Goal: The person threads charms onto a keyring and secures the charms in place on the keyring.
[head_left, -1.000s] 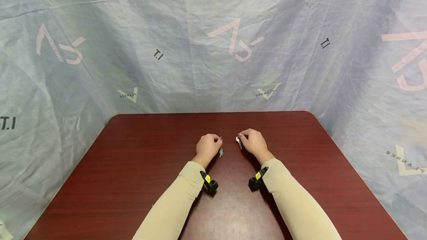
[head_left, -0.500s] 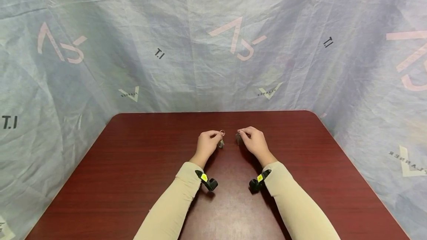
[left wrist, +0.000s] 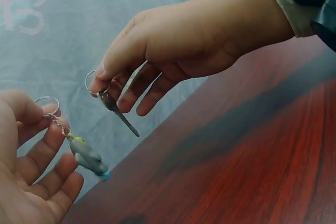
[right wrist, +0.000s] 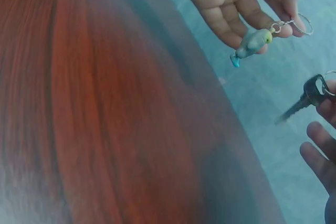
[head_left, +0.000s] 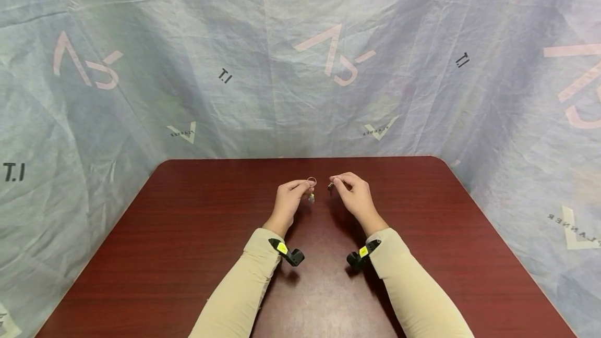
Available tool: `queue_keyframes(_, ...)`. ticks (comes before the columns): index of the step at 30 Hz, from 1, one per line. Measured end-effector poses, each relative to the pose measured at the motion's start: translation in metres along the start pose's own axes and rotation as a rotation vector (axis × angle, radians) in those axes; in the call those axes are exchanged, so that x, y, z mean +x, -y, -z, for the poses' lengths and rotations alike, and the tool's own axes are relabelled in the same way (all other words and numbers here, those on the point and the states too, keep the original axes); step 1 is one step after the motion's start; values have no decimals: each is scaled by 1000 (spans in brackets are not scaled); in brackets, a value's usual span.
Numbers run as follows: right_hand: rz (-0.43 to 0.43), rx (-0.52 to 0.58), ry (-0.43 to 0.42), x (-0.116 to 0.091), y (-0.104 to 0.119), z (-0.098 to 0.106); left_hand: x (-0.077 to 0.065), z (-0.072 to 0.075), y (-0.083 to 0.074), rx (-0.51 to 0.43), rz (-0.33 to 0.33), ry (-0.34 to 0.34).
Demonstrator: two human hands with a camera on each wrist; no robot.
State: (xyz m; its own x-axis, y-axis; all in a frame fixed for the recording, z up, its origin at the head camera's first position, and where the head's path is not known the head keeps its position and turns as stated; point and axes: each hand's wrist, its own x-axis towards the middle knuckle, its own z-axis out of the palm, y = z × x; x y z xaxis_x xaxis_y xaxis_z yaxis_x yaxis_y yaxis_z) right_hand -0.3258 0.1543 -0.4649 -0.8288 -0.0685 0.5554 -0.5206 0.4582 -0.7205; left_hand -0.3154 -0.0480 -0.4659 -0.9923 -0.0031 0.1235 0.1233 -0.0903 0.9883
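Note:
Between thumb and fingertips, my left hand (head_left: 287,201) pinches the metal ring of a keychain. From its short chain dangles a small grey figure (left wrist: 88,156), yellow at the top and blue at the lower tip. Opposite it, my right hand (head_left: 355,195) pinches a split ring with a key (right wrist: 312,94) on it. The key has a dark head, and its blade points down. In the left wrist view both rings stand out beyond the fingertips, a small gap apart. The other fingers of each hand are loosely bent.
Both hands are above a dark red wood-grain table (head_left: 197,233). A grey printed cloth (head_left: 263,119) hangs behind the table and along both sides. Each beige sleeve (head_left: 408,280) carries a black wrist camera (head_left: 296,257).
Both hands have risen and moved slightly away from the body, and the right has come closer to the left. The keychain's ring now sticks up past the left fingertips; the key has turned.

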Motion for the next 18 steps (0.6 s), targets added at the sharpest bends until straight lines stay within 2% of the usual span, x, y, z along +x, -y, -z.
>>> queue_keyframes(7,-2,116,-31,3,12,-3,-2,0,-6,-74,-19,8)
queue_keyframes(12,14,152,-54,5,24,-3,-3,-2,-12,-139,-39,26)
queue_keyframes(18,13,217,-37,4,69,10,-7,-3,-24,-231,-38,76)
